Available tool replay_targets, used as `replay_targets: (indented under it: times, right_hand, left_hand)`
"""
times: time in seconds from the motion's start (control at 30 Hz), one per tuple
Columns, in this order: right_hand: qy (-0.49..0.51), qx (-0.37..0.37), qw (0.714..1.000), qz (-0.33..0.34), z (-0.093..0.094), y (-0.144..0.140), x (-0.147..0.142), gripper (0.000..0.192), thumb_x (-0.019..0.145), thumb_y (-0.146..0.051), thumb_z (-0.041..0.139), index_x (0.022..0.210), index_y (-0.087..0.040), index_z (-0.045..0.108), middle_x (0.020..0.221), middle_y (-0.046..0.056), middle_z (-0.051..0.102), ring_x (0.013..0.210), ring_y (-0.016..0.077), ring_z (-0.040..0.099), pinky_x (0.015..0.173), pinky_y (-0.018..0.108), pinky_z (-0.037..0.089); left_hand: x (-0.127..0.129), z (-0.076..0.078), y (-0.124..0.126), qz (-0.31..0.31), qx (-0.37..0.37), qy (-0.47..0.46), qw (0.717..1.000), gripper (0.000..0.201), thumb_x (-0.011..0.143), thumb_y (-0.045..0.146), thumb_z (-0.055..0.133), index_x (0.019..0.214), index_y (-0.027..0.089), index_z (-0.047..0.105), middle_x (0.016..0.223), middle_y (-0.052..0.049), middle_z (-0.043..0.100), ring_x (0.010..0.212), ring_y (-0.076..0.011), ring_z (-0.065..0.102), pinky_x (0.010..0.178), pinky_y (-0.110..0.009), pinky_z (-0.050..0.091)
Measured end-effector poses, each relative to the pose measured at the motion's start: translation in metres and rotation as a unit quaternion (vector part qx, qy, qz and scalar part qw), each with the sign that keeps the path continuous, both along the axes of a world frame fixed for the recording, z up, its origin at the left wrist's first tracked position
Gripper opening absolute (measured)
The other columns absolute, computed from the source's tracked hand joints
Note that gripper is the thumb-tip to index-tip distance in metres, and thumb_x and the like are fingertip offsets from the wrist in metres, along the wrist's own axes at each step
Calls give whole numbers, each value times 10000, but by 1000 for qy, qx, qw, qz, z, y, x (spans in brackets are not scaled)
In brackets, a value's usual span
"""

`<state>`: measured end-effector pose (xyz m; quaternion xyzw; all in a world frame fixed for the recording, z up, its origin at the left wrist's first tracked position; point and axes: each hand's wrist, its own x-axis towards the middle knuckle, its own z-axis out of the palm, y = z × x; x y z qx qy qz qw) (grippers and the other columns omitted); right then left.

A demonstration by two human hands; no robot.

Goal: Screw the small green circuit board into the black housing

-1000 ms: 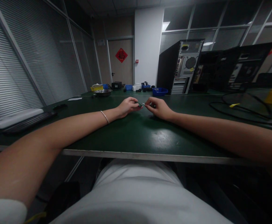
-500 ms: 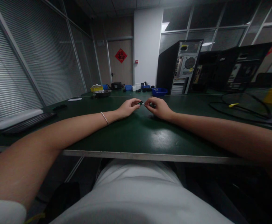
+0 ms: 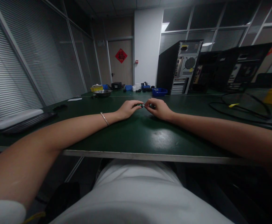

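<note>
Above the green tabletop (image 3: 117, 140), my left hand (image 3: 128, 109) pinches a small green-and-dark piece (image 3: 140, 105) between thumb and fingers. It could be a little circuit board, but it is too small to tell. Close to it on the right, my right hand (image 3: 158, 108) has its fingertips closed on a thin silvery piece (image 3: 143, 105) that reaches to the green one. Whether the two pieces are joined cannot be made out. My right fingers hide part of the silvery piece.
Along the back stand a blue tray (image 3: 159, 91), a metal dish (image 3: 102, 93), a black box (image 3: 116, 85) and a yellow bin (image 3: 96, 88). A computer tower (image 3: 181, 68) rises at back right. Black cables (image 3: 243, 109) lie to the right, a keyboard (image 3: 30, 123) to the left.
My left hand has lowered slightly, and the green-and-dark piece in it has tilted flatter. My right hand is a little lower, still holding the silvery piece.
</note>
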<state>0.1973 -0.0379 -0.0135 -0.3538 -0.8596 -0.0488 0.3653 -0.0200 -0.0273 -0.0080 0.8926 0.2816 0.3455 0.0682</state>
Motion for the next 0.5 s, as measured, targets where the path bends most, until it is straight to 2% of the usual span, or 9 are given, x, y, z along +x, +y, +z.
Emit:
replay_targets:
  times: [0.17, 0.33, 0.5]
  right_hand:
    - [6, -9, 1000, 27, 1, 0, 0, 134, 847, -270, 560, 861, -179, 656, 835, 47, 653, 710, 174, 566, 647, 276, 419]
    - [18, -23, 999, 45, 1, 0, 0, 142, 843, -273, 565, 866, -172, 661, 816, 43, 655, 696, 169, 555, 639, 275, 422]
    - [34, -36, 998, 51, 1, 1, -1, 148, 847, -287, 563, 851, -171, 654, 797, 38, 656, 695, 169, 559, 638, 278, 428]
  left_hand:
    - [-2, 2, -1, -22, -26, -16, 999, 301, 887, 248, 520, 1128, 138, 664, 1054, -81, 712, 920, -204, 648, 869, -316, 467]
    - [-2, 0, 4, -50, -83, -36, 995, 317, 879, 258, 530, 1132, 115, 655, 970, -90, 714, 828, -185, 651, 784, -299, 491]
    - [0, -2, 6, -75, -142, -82, 984, 317, 859, 256, 554, 1106, 87, 658, 977, -105, 702, 783, -167, 639, 761, -300, 501]
